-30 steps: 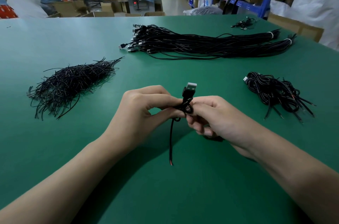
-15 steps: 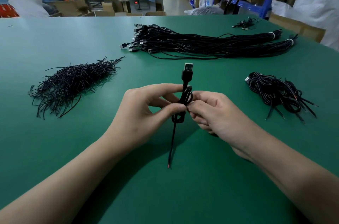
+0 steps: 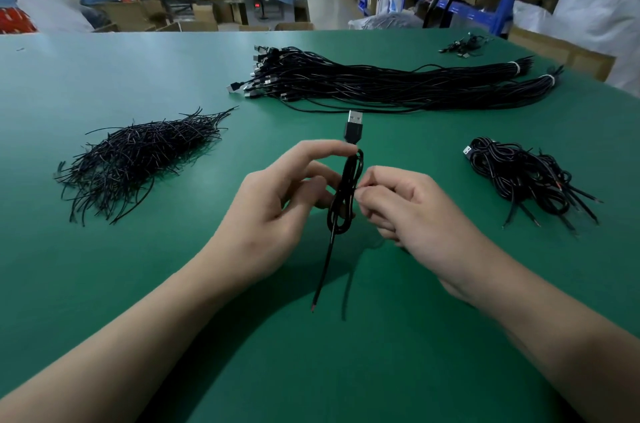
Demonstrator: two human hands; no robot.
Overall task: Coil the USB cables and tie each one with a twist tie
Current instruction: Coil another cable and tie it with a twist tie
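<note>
I see a black USB cable [image 3: 346,192] held upright above the green table [image 3: 104,301], between my two hands, folded into a narrow, long coil of a few loops. Its silver-tipped plug [image 3: 354,126] sticks up from the top, and one loose tail [image 3: 323,273] hangs down to a reddish bare end just over the table. My left hand [image 3: 273,214] pinches the upper part of the coil between forefinger and thumb; my right hand [image 3: 412,211] has its fingers curled in, the tips pressed on the coil's middle. I cannot tell whether a twist tie sits under those fingertips. A loose heap of thin black twist ties [image 3: 138,159] lies to the left, a long banded bundle of straight cables [image 3: 381,83] lies beyond the hands, and a pile of coiled cables [image 3: 519,176] lies to the right. Cardboard boxes [image 3: 204,11] stand past the far edge; their contents are hidden. A small dark tangle [image 3: 464,43] at the far right corner is too small to make out
</note>
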